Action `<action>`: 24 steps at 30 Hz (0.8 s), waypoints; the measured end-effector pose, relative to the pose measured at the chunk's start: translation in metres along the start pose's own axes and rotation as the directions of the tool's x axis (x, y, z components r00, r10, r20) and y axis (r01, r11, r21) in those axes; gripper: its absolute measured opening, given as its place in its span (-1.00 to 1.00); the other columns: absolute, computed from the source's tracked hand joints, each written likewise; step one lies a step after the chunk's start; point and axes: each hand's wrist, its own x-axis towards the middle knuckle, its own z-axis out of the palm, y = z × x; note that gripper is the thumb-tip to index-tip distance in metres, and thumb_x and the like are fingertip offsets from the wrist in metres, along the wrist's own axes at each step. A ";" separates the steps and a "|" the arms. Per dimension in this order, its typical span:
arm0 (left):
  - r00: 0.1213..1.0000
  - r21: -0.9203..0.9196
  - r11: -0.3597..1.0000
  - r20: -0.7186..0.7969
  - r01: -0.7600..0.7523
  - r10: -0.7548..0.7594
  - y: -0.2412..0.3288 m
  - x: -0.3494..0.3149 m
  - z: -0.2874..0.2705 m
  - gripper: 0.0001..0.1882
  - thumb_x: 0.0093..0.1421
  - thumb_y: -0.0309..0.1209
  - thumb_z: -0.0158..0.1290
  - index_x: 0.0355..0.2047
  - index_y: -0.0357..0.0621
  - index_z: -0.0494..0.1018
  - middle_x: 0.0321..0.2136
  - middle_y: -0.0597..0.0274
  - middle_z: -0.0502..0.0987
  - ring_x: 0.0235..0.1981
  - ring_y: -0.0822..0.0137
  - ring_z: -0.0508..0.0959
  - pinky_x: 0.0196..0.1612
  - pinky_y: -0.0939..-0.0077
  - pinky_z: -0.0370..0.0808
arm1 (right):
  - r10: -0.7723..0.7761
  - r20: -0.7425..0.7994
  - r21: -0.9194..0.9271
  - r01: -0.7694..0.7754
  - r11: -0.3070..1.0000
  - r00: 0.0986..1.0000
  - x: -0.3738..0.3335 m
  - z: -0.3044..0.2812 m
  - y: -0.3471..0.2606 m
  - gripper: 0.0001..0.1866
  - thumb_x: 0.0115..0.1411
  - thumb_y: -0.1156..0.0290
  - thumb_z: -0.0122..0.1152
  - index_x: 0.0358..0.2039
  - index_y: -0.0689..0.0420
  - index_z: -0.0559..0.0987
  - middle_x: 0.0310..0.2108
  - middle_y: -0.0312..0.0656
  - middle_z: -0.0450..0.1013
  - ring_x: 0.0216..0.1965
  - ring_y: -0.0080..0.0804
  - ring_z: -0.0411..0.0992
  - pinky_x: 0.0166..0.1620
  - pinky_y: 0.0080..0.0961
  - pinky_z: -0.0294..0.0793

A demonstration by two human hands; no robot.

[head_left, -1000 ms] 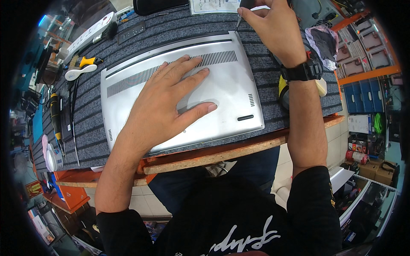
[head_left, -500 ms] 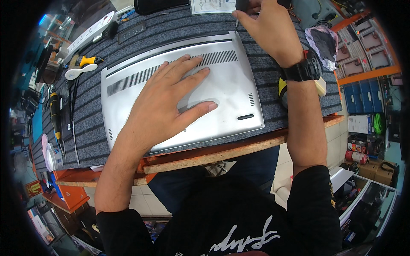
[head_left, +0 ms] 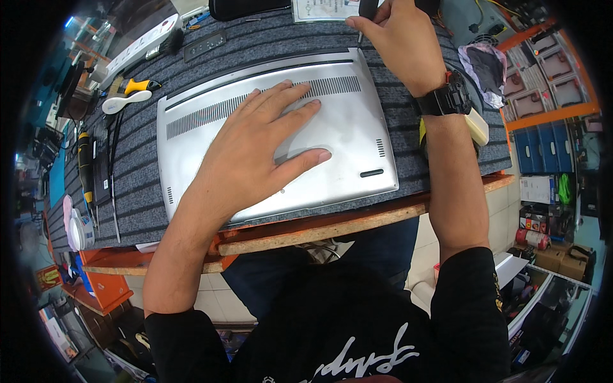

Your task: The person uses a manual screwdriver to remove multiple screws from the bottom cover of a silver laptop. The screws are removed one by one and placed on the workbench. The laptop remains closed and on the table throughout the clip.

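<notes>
A silver laptop (head_left: 345, 127) lies upside down on the ribbed grey mat, its vent slots and bottom cover facing up. My left hand (head_left: 258, 143) rests flat on the middle of that cover, fingers spread. At the laptop's far right corner, my right hand (head_left: 405, 38) grips a screwdriver (head_left: 367, 11) by its dark handle. The thin shaft points down at the corner; whether its tip sits in a screw I cannot tell. A black strapped device is on my right wrist.
On the left of the mat (head_left: 137, 210) lie a white power strip (head_left: 143, 48), a yellow-handled brush (head_left: 137, 85), a white spoon-shaped tool (head_left: 126, 101), a yellow-black screwdriver (head_left: 85, 163) and tweezers (head_left: 115, 191). A crumpled cloth (head_left: 483, 73) lies far right. The wooden table edge (head_left: 319, 230) is nearest me.
The view has shifted slightly, so the laptop and tools appear a little to the right. Both hands keep their places: left on the cover, right on the screwdriver at the corner.
</notes>
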 end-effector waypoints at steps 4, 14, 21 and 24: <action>1.000 -0.009 1.000 -0.013 -0.005 0.005 -0.001 -0.001 0.000 -0.37 0.29 0.04 0.24 0.20 -0.14 0.59 0.32 -0.08 0.47 0.41 -0.13 0.37 0.46 -0.05 0.26 | -0.110 -0.024 0.217 0.112 0.970 0.994 -0.002 0.000 0.000 -0.01 0.19 0.68 0.31 0.52 -0.06 0.01 -0.43 0.05 0.55 -0.36 0.05 0.62 -0.25 -0.11 0.55; 1.000 0.015 1.000 -0.022 -0.016 0.017 -0.002 -0.002 0.002 -0.38 0.28 0.01 0.27 0.21 -0.12 0.58 0.32 -0.07 0.46 0.40 -0.11 0.38 0.45 -0.03 0.28 | -0.119 -0.028 0.157 0.122 0.980 0.993 0.000 0.006 0.008 0.01 0.18 0.66 0.34 0.53 -0.08 0.00 -0.39 0.09 0.56 -0.35 0.09 0.61 -0.25 -0.06 0.55; 1.000 0.021 1.000 -0.017 -0.013 0.014 -0.003 -0.003 0.002 -0.39 0.29 0.01 0.26 0.22 -0.11 0.58 0.34 -0.06 0.45 0.42 -0.12 0.36 0.46 0.00 0.28 | -0.250 -0.174 0.006 0.255 0.967 0.952 -0.004 0.009 -0.001 0.03 0.19 0.64 0.34 0.53 -0.09 -0.04 -0.42 0.09 0.55 -0.36 0.12 0.61 -0.28 -0.03 0.54; 1.000 0.034 0.999 -0.017 -0.020 0.021 -0.002 -0.003 0.002 -0.39 0.29 0.00 0.26 0.22 -0.11 0.58 0.34 -0.06 0.44 0.41 -0.12 0.36 0.44 0.01 0.29 | 0.057 0.055 0.084 -0.062 0.995 0.997 -0.005 0.005 -0.001 0.02 0.19 0.63 0.33 0.53 -0.07 -0.03 -0.37 0.14 0.56 -0.32 0.16 0.61 -0.25 -0.04 0.55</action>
